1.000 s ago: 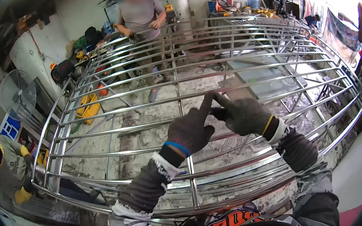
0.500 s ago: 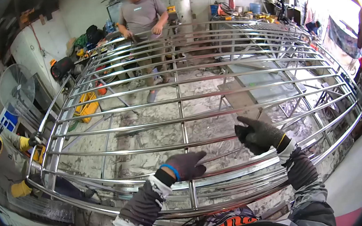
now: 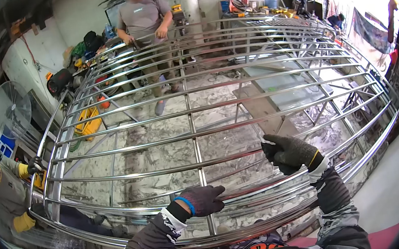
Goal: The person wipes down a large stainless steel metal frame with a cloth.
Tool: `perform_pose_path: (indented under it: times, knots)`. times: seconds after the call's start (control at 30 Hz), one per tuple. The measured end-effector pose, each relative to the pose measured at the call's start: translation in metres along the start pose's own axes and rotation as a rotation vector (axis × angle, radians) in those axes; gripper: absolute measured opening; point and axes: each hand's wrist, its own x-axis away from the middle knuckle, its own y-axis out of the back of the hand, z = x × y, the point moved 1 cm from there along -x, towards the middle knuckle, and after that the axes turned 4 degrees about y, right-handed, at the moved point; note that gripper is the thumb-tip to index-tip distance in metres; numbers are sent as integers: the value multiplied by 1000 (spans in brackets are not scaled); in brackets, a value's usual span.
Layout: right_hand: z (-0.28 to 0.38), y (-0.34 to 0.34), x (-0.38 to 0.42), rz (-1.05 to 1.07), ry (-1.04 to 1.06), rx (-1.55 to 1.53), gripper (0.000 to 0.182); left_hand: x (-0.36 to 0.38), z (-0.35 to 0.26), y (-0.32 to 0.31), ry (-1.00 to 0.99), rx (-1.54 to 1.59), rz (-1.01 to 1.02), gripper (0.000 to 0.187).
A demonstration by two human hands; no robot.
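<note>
A large frame of shiny metal tubes (image 3: 145,147) spreads out in front of me, with long bars running crosswise. My left hand (image 3: 201,200), in a dark glove with a blue cuff band, is closed over a near tube beside the middle upright bar. Its fingers point right. My right hand (image 3: 290,153), in a dark grey glove, is held above the frame's right half with its fingers curled. A small light edge shows at its fingertips, but what it pinches is too small to make out.
A person in yellow-cuffed gloves (image 3: 23,222) holds the frame's left end. Another person (image 3: 144,20) stands at the far side. A fan (image 3: 11,104), a yellow crate (image 3: 88,123) and a sheet-topped stand (image 3: 283,83) are around and below the frame.
My left hand has come down nearer to me onto the near tube. My right hand has lowered slightly, and its outstretched index finger has curled in. The view has shifted a little.
</note>
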Motion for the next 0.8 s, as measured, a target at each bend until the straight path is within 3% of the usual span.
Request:
perform_pose_path:
  times: [0.07,0.5,0.57,0.67,0.8]
  knots:
    - [-10,-2,-3,15,10,-77,74,3,-5,7,59,7,75,64]
    - [7,24,3,-48,-25,158,74,-5,5,-5,-2,12,51,56]
    - [12,25,4,-31,-105,101,74,-8,12,-15,-20,28,31,53]
    - [11,26,4,-33,-94,57,73,-10,13,-18,-68,47,-38,53]
    - [-9,22,1,-43,1,66,74,-4,3,-6,3,12,55,57]
